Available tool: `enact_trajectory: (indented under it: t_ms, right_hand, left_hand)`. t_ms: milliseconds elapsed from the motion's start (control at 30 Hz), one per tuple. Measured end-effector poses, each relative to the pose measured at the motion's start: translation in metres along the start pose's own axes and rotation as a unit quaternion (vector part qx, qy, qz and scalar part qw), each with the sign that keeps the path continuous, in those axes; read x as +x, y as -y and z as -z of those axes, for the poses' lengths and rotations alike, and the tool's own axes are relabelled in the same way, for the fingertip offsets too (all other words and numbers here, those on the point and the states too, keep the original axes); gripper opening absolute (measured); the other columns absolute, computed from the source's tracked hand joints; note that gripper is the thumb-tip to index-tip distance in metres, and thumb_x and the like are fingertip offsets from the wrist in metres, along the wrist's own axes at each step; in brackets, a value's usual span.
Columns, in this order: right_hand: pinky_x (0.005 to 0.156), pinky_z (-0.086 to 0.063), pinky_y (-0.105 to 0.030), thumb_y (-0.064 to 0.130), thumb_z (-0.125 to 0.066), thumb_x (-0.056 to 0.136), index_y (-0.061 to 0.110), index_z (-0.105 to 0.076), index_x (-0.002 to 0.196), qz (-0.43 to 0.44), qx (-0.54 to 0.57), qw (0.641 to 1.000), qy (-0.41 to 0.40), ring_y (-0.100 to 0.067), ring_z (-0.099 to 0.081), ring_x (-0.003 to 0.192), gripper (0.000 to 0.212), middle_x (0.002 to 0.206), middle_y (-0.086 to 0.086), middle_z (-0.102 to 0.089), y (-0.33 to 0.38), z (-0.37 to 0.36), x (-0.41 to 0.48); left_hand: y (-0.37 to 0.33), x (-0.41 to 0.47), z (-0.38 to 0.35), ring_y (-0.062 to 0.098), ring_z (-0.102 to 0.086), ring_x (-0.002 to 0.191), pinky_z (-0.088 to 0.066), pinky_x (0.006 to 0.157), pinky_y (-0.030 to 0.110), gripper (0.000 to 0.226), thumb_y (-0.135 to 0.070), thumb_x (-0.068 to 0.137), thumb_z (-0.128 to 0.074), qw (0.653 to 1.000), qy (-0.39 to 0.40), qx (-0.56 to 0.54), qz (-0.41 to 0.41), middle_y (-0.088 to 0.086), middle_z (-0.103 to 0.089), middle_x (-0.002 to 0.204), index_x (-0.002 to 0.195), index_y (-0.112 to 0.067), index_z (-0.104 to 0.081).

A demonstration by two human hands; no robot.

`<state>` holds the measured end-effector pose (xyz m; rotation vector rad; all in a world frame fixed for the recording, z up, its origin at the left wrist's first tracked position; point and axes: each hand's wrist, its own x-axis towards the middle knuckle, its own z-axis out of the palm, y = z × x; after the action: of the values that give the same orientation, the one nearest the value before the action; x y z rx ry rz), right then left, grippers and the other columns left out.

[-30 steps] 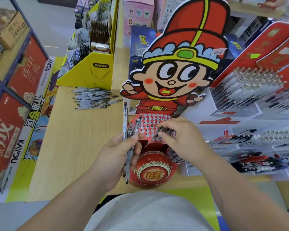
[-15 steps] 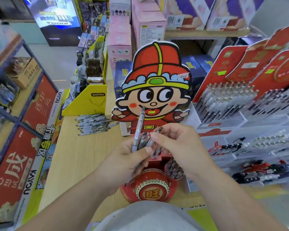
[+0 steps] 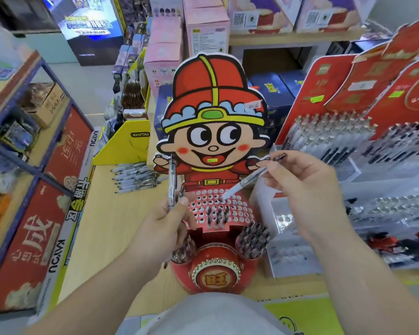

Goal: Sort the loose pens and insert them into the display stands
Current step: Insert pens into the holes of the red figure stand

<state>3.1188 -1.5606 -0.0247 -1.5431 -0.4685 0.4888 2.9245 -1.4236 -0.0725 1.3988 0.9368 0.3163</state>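
You're at the insert step: your right hand [image 3: 300, 187] pinches one pen [image 3: 247, 181] near its upper end, tip at the top rows of the stand's hole grid [image 3: 238, 207], not yet seated (touching or not, can't tell); long axis runs diagonal, tip down-left twd the holes, back end up-right. Your left hand [image 3: 162, 228] is curled round a spare pen [image 3: 171, 180] held approx upright just left of the grid; more loose pens [image 3: 134, 177] lie farther back on the bench [image 3: 111, 226]. Next, I'd judge: tilt it steeper, line tip w/ a free hole, push straight down.
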Motion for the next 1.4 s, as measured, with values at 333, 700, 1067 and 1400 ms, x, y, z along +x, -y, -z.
enact_trajectory:
  t_ms: [333, 700, 1067, 1400]
  right_hand:
    - [0.077, -0.052, -0.012, 0.015, -0.076, 0.088, 0.025, -0.074, 0.108, 0.072, -0.282, 0.946, 0.143, 0.003, -0.064, 0.084, 0.023, 0.089, 0.017, -0.069, -0.054, -0.015, 0.005]
    - [0.079, -0.055, -0.016, 0.012, -0.077, 0.086, 0.025, -0.076, 0.107, 0.093, -0.275, 0.94, 0.177, -0.001, -0.067, 0.085, 0.024, 0.09, 0.015, -0.071, -0.059, -0.016, 0.013]
    - [0.076, -0.05, -0.006, 0.02, -0.075, 0.089, 0.028, -0.073, 0.118, 0.055, -0.341, 0.905, 0.247, 0.011, -0.062, 0.089, 0.03, 0.09, 0.021, -0.066, -0.073, -0.02, 0.015]
    - [0.074, -0.043, -0.006, 0.022, -0.069, 0.094, 0.025, -0.073, 0.119, 0.086, -0.361, 0.883, 0.286, 0.007, -0.06, 0.09, 0.026, 0.094, 0.02, -0.065, -0.071, -0.017, 0.02]
  left_hand:
    - [0.012, -0.009, 0.002, 0.017, -0.029, 0.054, -0.025, 0.05, 0.031, 0.027, -0.032, 0.107, -0.044, 1.0, 0.017, -0.005, 0.016, 0.002, -0.04, 0.063, 0.102, -0.008, -0.055]
    - [0.022, -0.004, 0.005, 0.02, -0.037, 0.055, -0.034, 0.05, 0.03, 0.025, -0.034, 0.106, -0.045, 1.0, 0.015, -0.002, 0.026, 0.003, -0.049, 0.066, 0.1, -0.014, -0.059]
    - [0.019, -0.002, 0.007, 0.022, -0.037, 0.055, -0.037, 0.051, 0.028, 0.032, -0.035, 0.106, -0.043, 1.0, 0.02, 0.0, 0.016, 0.004, -0.049, 0.068, 0.109, -0.006, -0.058]
    - [0.026, -0.008, 0.004, 0.017, -0.034, 0.055, -0.034, 0.053, 0.032, 0.028, -0.033, 0.108, -0.039, 0.998, 0.05, -0.039, 0.024, 0.006, -0.043, 0.069, 0.111, -0.012, -0.057]
